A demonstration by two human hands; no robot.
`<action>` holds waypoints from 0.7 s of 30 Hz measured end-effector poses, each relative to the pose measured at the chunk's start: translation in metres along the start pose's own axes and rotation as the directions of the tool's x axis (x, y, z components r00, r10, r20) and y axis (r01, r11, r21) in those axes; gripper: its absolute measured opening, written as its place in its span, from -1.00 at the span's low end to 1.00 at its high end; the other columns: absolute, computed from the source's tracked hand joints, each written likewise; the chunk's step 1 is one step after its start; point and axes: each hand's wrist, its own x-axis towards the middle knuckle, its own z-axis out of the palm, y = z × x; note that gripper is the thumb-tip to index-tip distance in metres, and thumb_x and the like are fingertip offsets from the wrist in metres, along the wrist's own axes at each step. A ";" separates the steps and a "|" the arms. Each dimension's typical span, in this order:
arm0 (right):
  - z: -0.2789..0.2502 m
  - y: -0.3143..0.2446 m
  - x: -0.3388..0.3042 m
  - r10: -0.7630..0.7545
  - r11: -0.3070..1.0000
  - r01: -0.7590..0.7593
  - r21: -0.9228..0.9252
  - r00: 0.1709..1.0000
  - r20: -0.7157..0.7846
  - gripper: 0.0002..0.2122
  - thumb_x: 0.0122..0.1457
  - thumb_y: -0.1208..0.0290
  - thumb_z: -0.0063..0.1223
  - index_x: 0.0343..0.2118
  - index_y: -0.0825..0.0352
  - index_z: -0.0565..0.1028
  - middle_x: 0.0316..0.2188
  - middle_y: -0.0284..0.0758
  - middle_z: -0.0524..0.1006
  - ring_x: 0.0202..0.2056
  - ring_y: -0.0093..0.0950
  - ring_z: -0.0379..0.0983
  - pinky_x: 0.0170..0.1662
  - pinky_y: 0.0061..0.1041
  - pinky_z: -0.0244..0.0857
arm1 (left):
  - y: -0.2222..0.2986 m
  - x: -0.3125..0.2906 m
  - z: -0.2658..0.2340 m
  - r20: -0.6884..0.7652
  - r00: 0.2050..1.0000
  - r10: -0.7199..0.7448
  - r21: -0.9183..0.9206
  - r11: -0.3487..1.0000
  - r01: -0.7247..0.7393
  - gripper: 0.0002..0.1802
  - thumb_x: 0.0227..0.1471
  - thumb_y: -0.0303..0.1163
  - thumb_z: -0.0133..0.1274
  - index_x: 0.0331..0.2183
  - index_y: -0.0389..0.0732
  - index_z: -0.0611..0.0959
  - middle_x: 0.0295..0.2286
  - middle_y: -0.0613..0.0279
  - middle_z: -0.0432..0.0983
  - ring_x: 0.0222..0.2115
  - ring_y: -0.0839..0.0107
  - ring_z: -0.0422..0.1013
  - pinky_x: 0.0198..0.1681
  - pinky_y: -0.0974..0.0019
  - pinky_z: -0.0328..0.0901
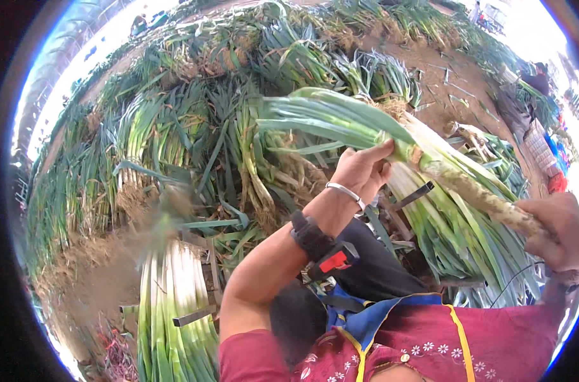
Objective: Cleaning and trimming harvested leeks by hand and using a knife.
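Note:
A large leek [474,190] is stretched between my two hands, its green leaves fanning out to the left and its brownish, soiled lower stem pointing right. My left hand [364,170] closes around it where the leaves meet the stem. Around the lower end of the stem my right hand [562,232] is wrapped, hiding the root tip. Just behind and below lies a pile of pale-stemmed leeks [439,219] on a metal stand with a short upright bar [415,195]. To my left, another bundle of leeks [168,299] rests in a similar stand.
Rows of unsorted leeks with roots [168,127] cover the ground at the left and far side. Bare brown soil [445,79] shows at the far right. A metal bar [194,316] sticks up beside the left bundle. Reddish strings [117,353] lie at lower left.

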 end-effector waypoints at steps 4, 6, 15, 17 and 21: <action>-0.014 -0.002 -0.033 0.030 0.998 -0.036 -0.053 0.993 -0.111 -0.45 -0.22 0.07 0.11 -0.18 0.39 0.51 -0.47 -0.20 0.51 -0.41 -0.24 0.37 -0.23 -0.34 0.15 | 0.015 -0.013 0.040 0.129 0.977 0.169 -0.075 0.984 -0.160 -0.78 -0.05 -0.53 0.16 -0.28 -0.16 0.53 -0.41 0.31 0.53 -0.47 0.55 0.45 -0.57 0.57 0.26; -0.018 -0.007 -0.038 0.010 0.999 -0.017 -0.045 0.988 -0.152 -0.45 -0.19 0.07 0.10 -0.16 0.39 0.49 -0.45 -0.18 0.51 -0.41 -0.25 0.37 -0.23 -0.35 0.16 | 0.029 -0.025 0.056 0.111 0.969 0.221 -0.108 0.972 -0.210 -0.73 -0.10 -0.58 0.19 -0.30 -0.10 0.54 -0.45 0.36 0.52 -0.57 0.59 0.42 -0.62 0.55 0.21; 0.092 -0.046 0.123 -0.334 0.812 0.173 0.558 0.921 0.201 -0.52 0.13 0.38 -0.03 0.12 0.35 0.21 -0.36 -0.12 0.49 -0.30 -0.25 0.45 -0.24 -0.34 0.27 | 0.116 -0.098 -0.023 -0.192 0.682 0.706 0.025 0.698 -0.716 -0.68 -0.11 -0.69 0.10 -0.24 -0.19 0.54 -0.26 0.23 0.52 -0.22 0.30 0.45 -0.19 0.18 0.39; 0.145 -0.063 0.171 -0.409 0.726 0.281 0.628 0.910 0.067 -0.56 0.18 0.38 -0.07 0.11 0.34 0.22 -0.39 -0.19 0.47 -0.33 -0.40 0.42 -0.26 -0.44 0.27 | 0.123 -0.112 -0.040 -0.299 0.589 0.751 0.152 0.647 -0.747 -0.59 -0.15 -0.76 0.08 -0.20 -0.19 0.52 -0.27 0.22 0.52 -0.25 0.29 0.45 -0.19 0.13 0.38; 0.208 -0.140 0.256 -0.420 0.467 0.326 0.822 0.900 -0.118 -0.64 0.19 0.28 -0.03 0.00 0.34 0.37 -0.28 -0.13 0.52 -0.25 -0.42 0.46 -0.19 -0.44 0.29 | 0.127 -0.137 -0.085 -0.303 0.407 0.862 0.279 0.488 -0.827 -0.52 -0.16 -0.75 0.08 -0.16 -0.12 0.51 -0.25 0.23 0.49 -0.25 0.26 0.44 -0.19 0.08 0.36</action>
